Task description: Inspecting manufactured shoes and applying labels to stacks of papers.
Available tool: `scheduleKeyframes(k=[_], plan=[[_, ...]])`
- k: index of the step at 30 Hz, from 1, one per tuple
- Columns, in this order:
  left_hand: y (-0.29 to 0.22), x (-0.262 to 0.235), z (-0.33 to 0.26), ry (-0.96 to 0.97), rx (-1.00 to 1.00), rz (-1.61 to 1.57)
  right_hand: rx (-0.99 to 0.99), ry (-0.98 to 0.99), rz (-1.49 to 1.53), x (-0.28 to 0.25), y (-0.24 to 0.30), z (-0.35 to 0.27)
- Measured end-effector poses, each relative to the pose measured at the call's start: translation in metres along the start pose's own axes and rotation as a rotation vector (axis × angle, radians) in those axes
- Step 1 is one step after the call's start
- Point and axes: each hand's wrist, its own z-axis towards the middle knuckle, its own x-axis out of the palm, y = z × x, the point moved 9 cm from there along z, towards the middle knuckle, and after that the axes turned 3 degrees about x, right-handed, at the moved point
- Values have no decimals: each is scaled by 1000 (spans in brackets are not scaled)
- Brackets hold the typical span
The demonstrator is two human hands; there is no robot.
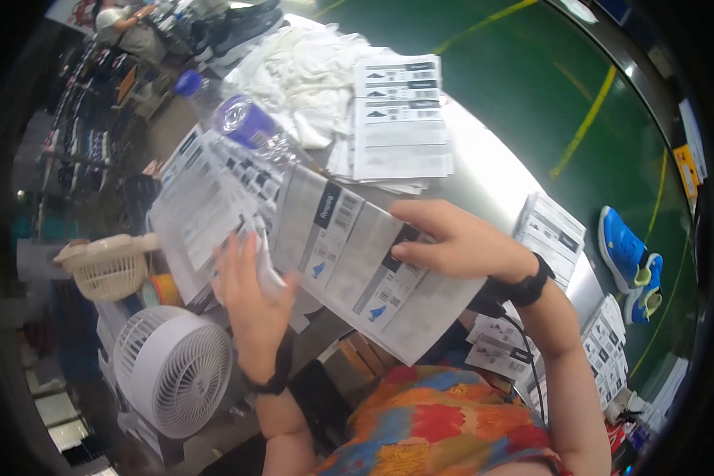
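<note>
My right hand point(460, 238) grips the upper right edge of a white sheet of printed labels point(337, 266) with small blue shoe pictures; its thumb lies on top and the sheet tilts in front of me. My left hand point(250, 297) is at the left, its fingers stretched out over a pile of printed label sheets point(194, 202) and its thumb apart. A curled white paper edge shows between that thumb and the fingers; whether it is pinched I cannot tell. Dark bands circle both wrists.
Beyond the sheets lie a purple-labelled plastic bottle point(246, 120), crumpled white material point(301, 75) and another label stack point(397, 119). A white fan point(174, 369) and a beige basket point(107, 266) stand at left. Blue shoes point(623, 250) and more label sheets point(554, 234) are at right.
</note>
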Motion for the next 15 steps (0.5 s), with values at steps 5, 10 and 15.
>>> scheduleKeyframes(k=[5,10,15], plan=[[-36,-34,-25,-68,-40,-690,-29,-173,404,-18,-18,-70],[-114,24,-32,223,-135,-1735,25,-316,601,-18,-25,-137],[-199,20,-15,192,-81,-1639,93,-1027,-433,-57,-7,-247]])
